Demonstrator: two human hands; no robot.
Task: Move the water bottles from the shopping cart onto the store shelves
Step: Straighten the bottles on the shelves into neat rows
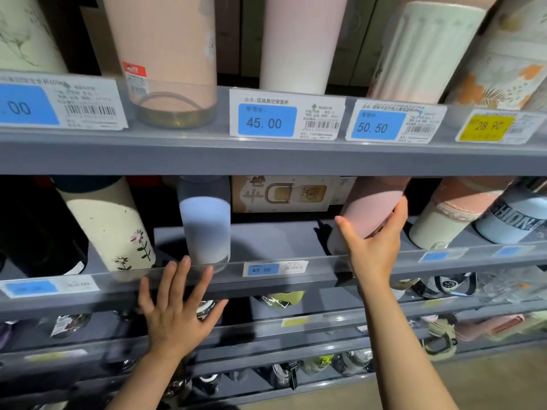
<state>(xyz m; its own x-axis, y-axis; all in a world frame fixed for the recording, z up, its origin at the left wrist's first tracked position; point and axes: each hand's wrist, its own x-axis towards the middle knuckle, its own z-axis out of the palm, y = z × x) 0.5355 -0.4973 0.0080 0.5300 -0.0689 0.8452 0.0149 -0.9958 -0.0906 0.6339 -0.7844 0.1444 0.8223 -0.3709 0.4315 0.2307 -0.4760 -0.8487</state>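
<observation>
My right hand (374, 247) wraps around the pink bottle (370, 208), thumb on its left side and fingers on its right, holding it tilted with its base down on the middle shelf (266, 238). My left hand (177, 309) is released, fingers spread and straight, lying against the clear front rail (322, 272) of that shelf, just below the pale blue bottle (205, 229).

The blue bottle stands upright on the same shelf, well left of the pink one. Further left leans a cream bottle with painted flowers (112, 232). To the right of my pink bottle stand a cream-and-pink bottle (450, 220) and a light blue one with dark lettering (515, 217) that I can only partly read. Behind, between the blue and pink bottles, sits a printed cardboard box (284, 193). I cannot tell whether any bottle holds anything.

The upper shelf (266, 158) carries a peach bottle with a gold base (165, 57), a pale pink one (299, 45), a mint one (420, 54) and a floral one (503, 69). Lower shelves hold more blurred goods.

Price tags read 45.00 (266, 122), 50.50 (373, 127) and, on yellow, 28.90 (488, 125); a small tag by my hands also reads 45.00 (260, 270). The Chinese print is too small for me to read.
</observation>
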